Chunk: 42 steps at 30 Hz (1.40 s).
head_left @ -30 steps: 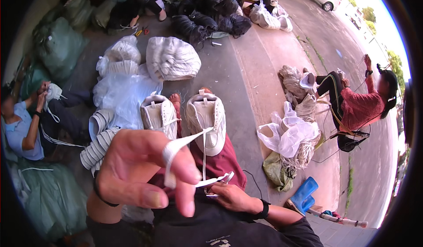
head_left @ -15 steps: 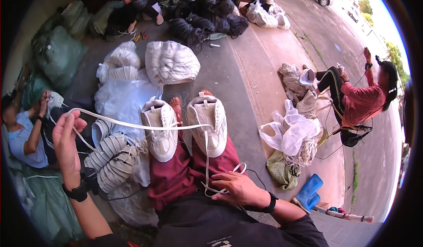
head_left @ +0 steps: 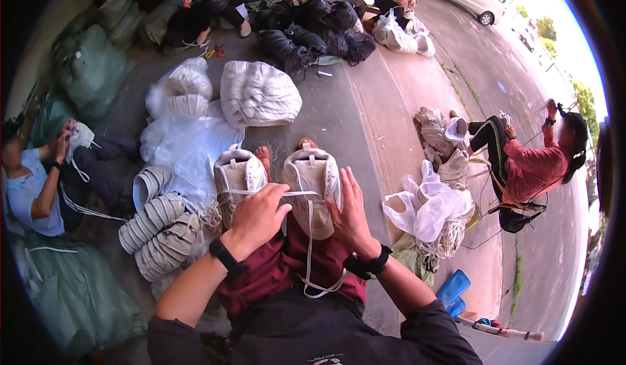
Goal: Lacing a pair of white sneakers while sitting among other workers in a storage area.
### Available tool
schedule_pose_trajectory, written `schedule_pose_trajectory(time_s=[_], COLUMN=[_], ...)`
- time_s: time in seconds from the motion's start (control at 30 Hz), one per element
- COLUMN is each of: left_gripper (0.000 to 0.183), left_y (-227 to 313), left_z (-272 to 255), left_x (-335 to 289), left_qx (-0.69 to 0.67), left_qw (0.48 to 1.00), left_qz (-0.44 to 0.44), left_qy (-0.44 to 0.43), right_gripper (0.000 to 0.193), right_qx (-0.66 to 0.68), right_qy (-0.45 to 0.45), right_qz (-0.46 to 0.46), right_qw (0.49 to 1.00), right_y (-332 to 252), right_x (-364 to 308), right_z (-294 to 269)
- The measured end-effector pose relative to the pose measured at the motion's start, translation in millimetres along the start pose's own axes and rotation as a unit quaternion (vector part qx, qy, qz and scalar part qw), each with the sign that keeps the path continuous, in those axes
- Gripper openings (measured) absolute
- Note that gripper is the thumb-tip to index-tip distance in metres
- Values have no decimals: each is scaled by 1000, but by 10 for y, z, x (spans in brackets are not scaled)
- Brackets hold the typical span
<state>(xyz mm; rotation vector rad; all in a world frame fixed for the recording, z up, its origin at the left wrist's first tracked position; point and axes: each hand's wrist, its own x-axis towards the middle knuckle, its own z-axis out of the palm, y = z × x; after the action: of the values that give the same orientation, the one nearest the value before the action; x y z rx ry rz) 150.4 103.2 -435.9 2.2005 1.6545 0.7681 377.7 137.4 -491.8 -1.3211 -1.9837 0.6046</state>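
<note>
Two pale cream sneakers rest side by side on my thighs, toes toward me: a left sneaker [head_left: 240,173] and a right sneaker [head_left: 312,169]. A flat white shoelace [head_left: 309,248] hangs from the right sneaker onto my maroon trousers, with a loop in my lap. Another stretch crosses toward the left sneaker and passes under my left hand [head_left: 257,216]. That hand is closed over the lace between the shoes, its exact grip partly hidden. My right hand [head_left: 354,218] lies open against the right sneaker's outer side, fingers extended.
Bundled shoe uppers [head_left: 261,94] and stacked uppers [head_left: 163,238] lie ahead and left, around clear plastic [head_left: 186,146]. Green sacks [head_left: 91,78] line the left side. Several people sit working nearby. White bags [head_left: 433,208] and blue boots [head_left: 453,290] are at right.
My left hand has come down and right from holding the lace taut at far left to between the sneakers. My right hand has risen from my lap to the right sneaker, letting the lace go.
</note>
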Motion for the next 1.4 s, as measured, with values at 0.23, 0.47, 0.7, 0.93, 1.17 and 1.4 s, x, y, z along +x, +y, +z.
schedule_pose_trajectory(time_s=[0.23, 0.47, 0.7, 0.93, 1.17, 1.4], left_gripper=[18, 17, 26, 28, 15, 13], left_y=[-120, -240, -188, -113, -420, -701], left_z=[226, -46, -274, -453, -904, -1711], left_x=[340, 605, 575, 441, 207, -148], left_qx=[89, 56, 91, 236, 358, 444], left_qw=[990, 978, 958, 935, 919, 889], left_qz=[-10, -6, 21, 34, 9, -87], left_qy=[-105, -202, -273, -263, -164, -66], right_gripper=[69, 65, 63, 64, 64, 64], right_qx=[-23, 6, 49, 93, 95, 105], right_qy=[11, 10, -2, -4, 6, 3], right_qz=[-6, -18, -15, -1, 0, 1], right_qw=[1000, 1000, 999, 996, 995, 995], right_y=[74, 173, 331, 430, 494, 459], right_x=[169, 180, 148, 127, 101, 103], right_z=[290, 308, 205, 91, -12, -87])
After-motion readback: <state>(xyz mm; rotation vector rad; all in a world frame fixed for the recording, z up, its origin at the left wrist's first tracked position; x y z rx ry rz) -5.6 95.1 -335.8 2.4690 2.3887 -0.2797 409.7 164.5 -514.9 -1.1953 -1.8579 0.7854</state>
